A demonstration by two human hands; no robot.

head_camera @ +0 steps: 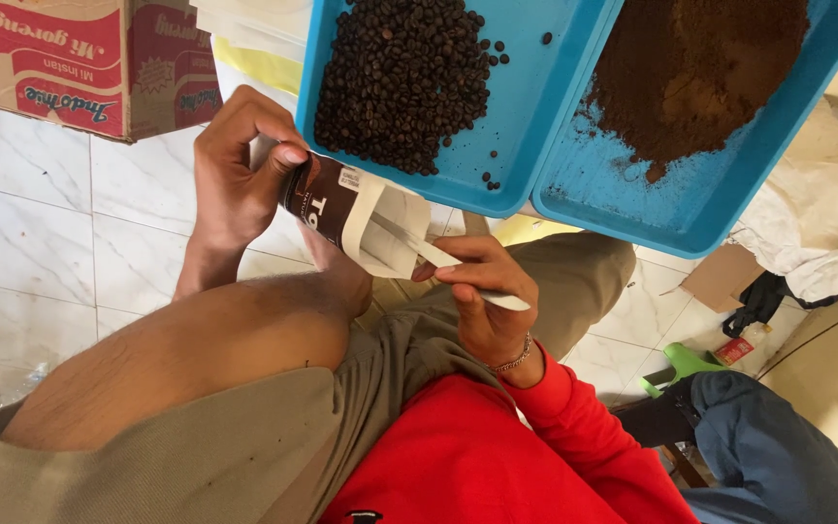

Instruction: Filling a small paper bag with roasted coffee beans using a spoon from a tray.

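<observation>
My left hand (230, 180) grips a brown and white paper pouch (341, 209) by its closed end, and its open mouth points to the right. My right hand (487, 301), with a bracelet and a red sleeve, holds a white spoon (443, 259) whose front end is inside the pouch's mouth. Both hands are above my bent knee. Just beyond the pouch sits a blue tray (526, 107) heaped with dark coffee beans (400, 78). Beside it on the right, a second blue tray (700, 194) holds brown ground coffee (691, 68).
A red and tan cardboard box (89, 58) stands at the upper left on the white tiled floor (41, 243). A crumpled white sack (817, 233) lies at the right. A leg in blue jeans (778, 456) and a green plastic thing (681, 364) are at the lower right.
</observation>
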